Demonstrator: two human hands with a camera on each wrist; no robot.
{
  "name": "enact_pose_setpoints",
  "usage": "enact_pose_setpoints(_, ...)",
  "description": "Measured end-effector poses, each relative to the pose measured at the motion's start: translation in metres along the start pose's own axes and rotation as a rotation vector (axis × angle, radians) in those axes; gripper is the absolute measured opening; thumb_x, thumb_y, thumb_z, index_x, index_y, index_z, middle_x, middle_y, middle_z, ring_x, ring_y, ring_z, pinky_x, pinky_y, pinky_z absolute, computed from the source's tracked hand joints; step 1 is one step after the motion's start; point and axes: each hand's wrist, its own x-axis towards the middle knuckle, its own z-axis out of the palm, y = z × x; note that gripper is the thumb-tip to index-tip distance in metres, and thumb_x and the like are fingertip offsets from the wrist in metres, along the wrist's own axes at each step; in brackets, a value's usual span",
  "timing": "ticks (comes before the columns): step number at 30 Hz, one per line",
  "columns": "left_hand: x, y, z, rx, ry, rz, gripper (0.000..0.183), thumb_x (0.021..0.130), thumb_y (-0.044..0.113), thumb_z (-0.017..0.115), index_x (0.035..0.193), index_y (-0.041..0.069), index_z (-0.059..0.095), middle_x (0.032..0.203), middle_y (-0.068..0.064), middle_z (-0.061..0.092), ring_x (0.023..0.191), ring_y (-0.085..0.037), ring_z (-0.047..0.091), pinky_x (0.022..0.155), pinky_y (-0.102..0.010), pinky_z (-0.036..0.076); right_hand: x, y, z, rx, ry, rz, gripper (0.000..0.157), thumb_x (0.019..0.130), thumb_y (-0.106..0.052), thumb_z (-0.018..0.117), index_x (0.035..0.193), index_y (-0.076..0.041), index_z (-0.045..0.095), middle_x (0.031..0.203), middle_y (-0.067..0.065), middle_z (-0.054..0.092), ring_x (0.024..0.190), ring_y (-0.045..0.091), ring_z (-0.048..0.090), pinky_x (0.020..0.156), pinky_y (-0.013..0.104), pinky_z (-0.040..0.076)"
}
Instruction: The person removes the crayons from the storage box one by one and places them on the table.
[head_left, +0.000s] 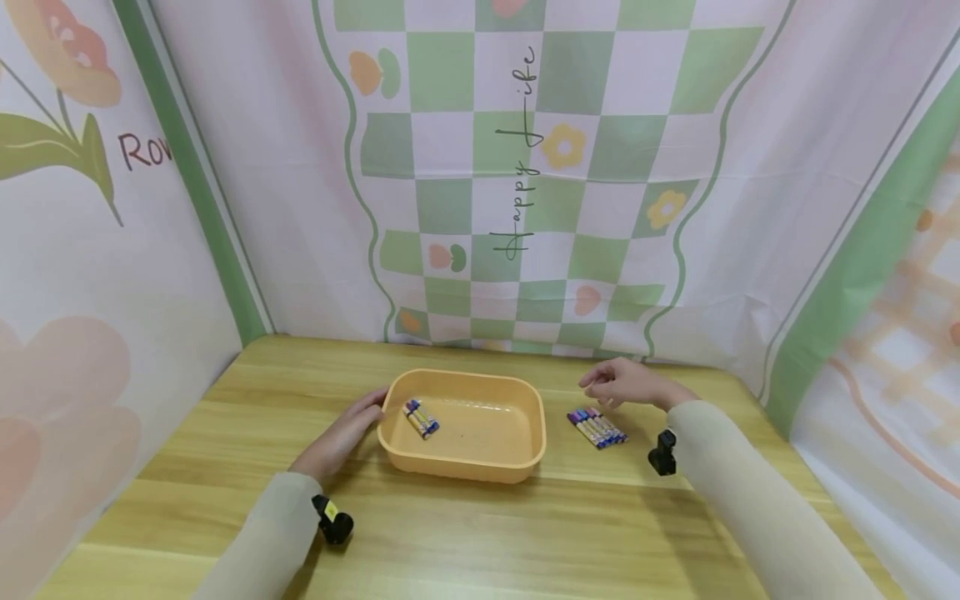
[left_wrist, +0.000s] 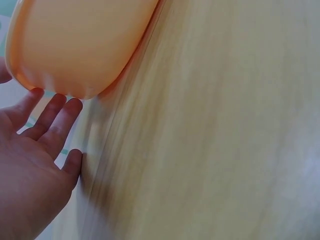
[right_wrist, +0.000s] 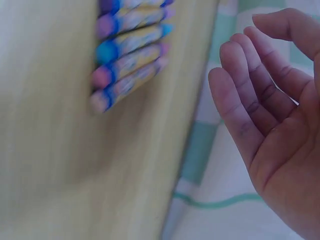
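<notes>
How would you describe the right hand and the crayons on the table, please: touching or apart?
Apart: the right wrist view shows tabletop and cloth between right hand and crayons.

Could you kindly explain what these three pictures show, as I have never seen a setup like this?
There is no robot here: a person works with two bare hands. The wide picture comes from a camera on the head, looking forward and down. The other two come from cameras on the wrists, one on the left and one on the right.

On the wood-grain table stands a light orange plastic bin with a few crayons inside. To its right lies a neat row of crayons.

The left hand touches the bin's left end with its fingertips. The right hand is in the air by the row, fingers loosely bent, holding nothing.
</notes>
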Motion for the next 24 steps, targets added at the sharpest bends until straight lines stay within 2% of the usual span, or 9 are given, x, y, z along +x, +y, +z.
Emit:
enact_pose_setpoints(4, 0.001, 0.001, 0.000, -0.002, 0.004, 0.002, 0.061, 0.101, 0.028, 0.046, 0.158, 0.016, 0.030, 0.165, -0.010, 0.022, 0.151, -0.035, 0.009, 0.116, -0.064, 0.001, 0.014, -0.020, 0.002, -0.005, -0.015, -0.035, 0.037, 0.099, -0.019, 0.060, 0.125, 0.008, 0.061, 0.110, 0.023, 0.066, 0.097, 0.037, 0.064, 0.084, 0.049, 0.057)
enact_pose_setpoints(9, 0.000, 0.002, 0.000, -0.002, 0.008, 0.008, 0.061, 0.100, 0.025, 0.046, 0.158, 0.015, 0.030, 0.164, -0.011, 0.024, 0.151, -0.036, 0.011, 0.117, -0.063, 0.003, 0.033, -0.046, 0.011, -0.016, -0.041, -0.071, 0.033, 0.099, -0.022, 0.062, 0.123, 0.001, 0.065, 0.112, 0.015, 0.068, 0.103, 0.041, 0.063, 0.085, 0.049, 0.057)
enact_pose_setpoints(17, 0.002, 0.001, 0.001, -0.003, 0.012, 0.013, 0.061, 0.100, 0.024, 0.047, 0.158, 0.014, 0.032, 0.163, -0.011, 0.025, 0.151, -0.036, 0.013, 0.118, -0.061, 0.005, 0.063, -0.092, 0.034, -0.052, -0.114, -0.132, 0.032, 0.098, -0.022, 0.064, 0.121, -0.001, 0.066, 0.107, 0.010, 0.071, 0.095, 0.027, 0.067, 0.081, 0.042, 0.058)
enact_pose_setpoints(20, 0.002, 0.000, 0.001, -0.010, 0.018, 0.009, 0.061, 0.099, 0.024, 0.048, 0.157, 0.014, 0.032, 0.163, -0.011, 0.025, 0.151, -0.036, 0.012, 0.117, -0.062, 0.004, 0.074, -0.108, 0.046, -0.062, -0.160, -0.142, 0.032, 0.098, -0.022, 0.064, 0.122, -0.001, 0.066, 0.109, 0.015, 0.071, 0.096, 0.029, 0.067, 0.083, 0.042, 0.058)
enact_pose_setpoints(24, 0.002, 0.000, 0.001, -0.019, 0.022, 0.005, 0.061, 0.099, 0.023, 0.049, 0.157, 0.014, 0.033, 0.163, -0.011, 0.026, 0.151, -0.036, 0.012, 0.118, -0.062, 0.003, 0.087, -0.124, 0.065, -0.095, -0.202, -0.157, 0.033, 0.098, -0.020, 0.065, 0.123, 0.001, 0.065, 0.111, 0.018, 0.070, 0.097, 0.031, 0.068, 0.081, 0.036, 0.059)
